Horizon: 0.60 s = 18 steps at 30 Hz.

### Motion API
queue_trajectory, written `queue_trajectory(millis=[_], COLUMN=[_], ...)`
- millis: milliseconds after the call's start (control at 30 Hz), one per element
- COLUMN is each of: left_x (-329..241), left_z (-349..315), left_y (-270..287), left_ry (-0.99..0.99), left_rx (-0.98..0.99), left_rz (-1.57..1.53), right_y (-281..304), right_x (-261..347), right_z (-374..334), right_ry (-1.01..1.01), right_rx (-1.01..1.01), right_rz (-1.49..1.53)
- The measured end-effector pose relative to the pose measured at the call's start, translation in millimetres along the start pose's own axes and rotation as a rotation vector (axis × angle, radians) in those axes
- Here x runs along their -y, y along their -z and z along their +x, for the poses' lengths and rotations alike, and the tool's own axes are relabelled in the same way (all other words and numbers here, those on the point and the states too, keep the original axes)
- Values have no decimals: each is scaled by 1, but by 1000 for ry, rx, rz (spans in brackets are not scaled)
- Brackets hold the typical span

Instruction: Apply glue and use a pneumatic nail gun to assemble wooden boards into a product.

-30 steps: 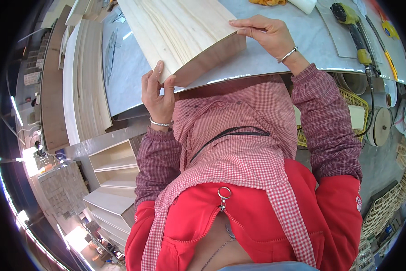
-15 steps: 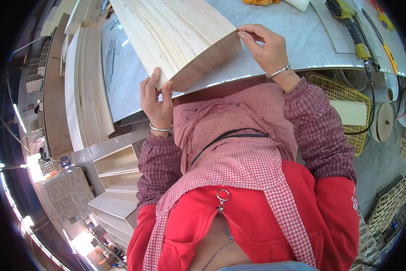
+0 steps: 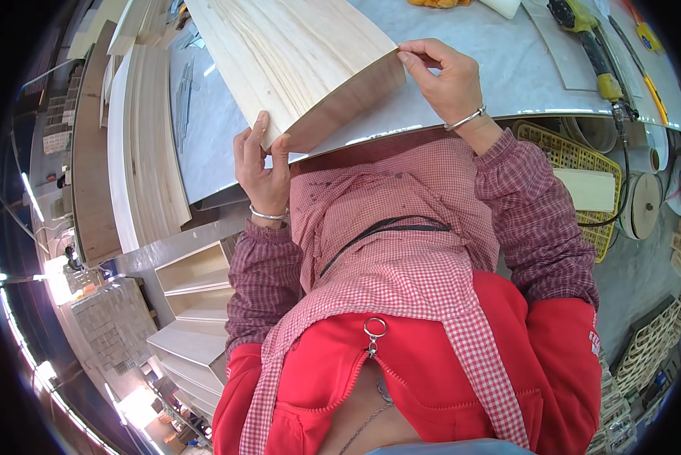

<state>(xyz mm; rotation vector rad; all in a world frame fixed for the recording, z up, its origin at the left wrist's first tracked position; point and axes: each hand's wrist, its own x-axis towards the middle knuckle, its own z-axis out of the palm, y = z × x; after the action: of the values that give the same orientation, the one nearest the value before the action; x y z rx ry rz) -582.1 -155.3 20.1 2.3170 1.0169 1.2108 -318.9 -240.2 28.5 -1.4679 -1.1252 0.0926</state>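
A pale wooden box-like piece (image 3: 302,57) with a bold grain lies on the bench, its near end hanging a little over the front edge. At its near left corner my left hand (image 3: 264,167) is closed, fingertips and thumb gripping the wood. My right hand (image 3: 450,80) pinches the near right corner between thumb and fingers. The near side panel, in shade, spans the gap between both hands. Its far end runs out of the picture, and I cannot tell whether the piece is hollow.
The bench top (image 3: 204,163) is grey and smooth. Stacked wooden boards (image 3: 147,152) stand at its left. A yellow-green power tool (image 3: 587,38) with a cable lies at the right. Below are a yellow plastic basket (image 3: 560,152), a reel (image 3: 643,205) and wooden boxes (image 3: 192,284).
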Motion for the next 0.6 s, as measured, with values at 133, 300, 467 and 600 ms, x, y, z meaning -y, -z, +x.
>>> queue_trajectory(millis=[133,300,467,600], left_x=[4,5,-13,-32], left_z=[1,1,5,25], left_y=[1,1,9,23], left_ry=[-47,-55,-113,-288], left_rx=[14,19,22,102], left_rz=[13,13,188,455], right_y=[3,5,7,7], right_x=[-2,3,0,-10], right_z=[0,6,10,12], right_ry=[10,74,137,138], right_rx=[34,86,183,262], right_rz=[-10,4,28,60])
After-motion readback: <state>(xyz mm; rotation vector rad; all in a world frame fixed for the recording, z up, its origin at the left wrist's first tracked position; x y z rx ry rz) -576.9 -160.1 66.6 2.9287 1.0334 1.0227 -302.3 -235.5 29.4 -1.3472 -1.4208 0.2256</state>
